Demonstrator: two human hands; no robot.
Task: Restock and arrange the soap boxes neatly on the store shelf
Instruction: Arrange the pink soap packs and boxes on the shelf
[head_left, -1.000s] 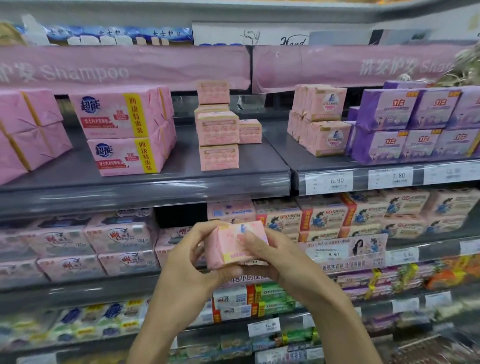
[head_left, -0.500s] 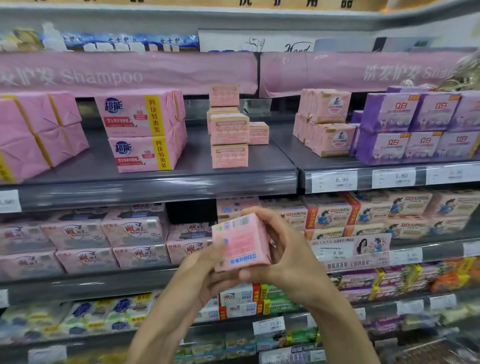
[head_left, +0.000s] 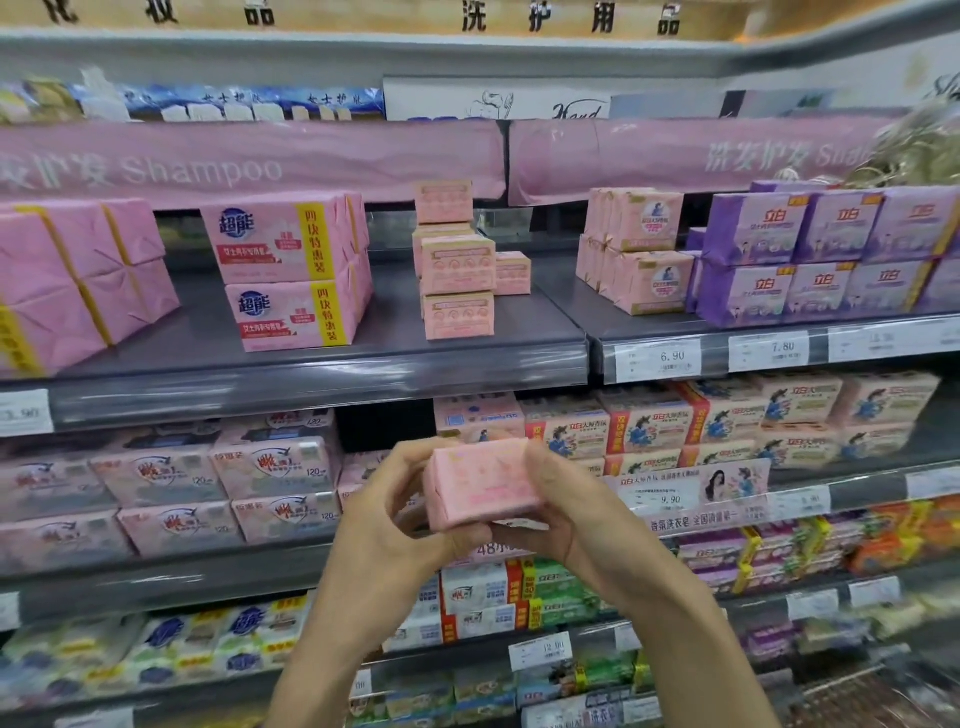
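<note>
Our left hand (head_left: 395, 519) and right hand (head_left: 566, 514) grip one soap box (head_left: 480, 480). We should shelve it squarely, label forward.

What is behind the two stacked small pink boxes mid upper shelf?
A taller stack of like boxes rises behind the front pair, and a single box sits back right. The taller stack's lower boxes are covered, so their count is unclear.
</note>
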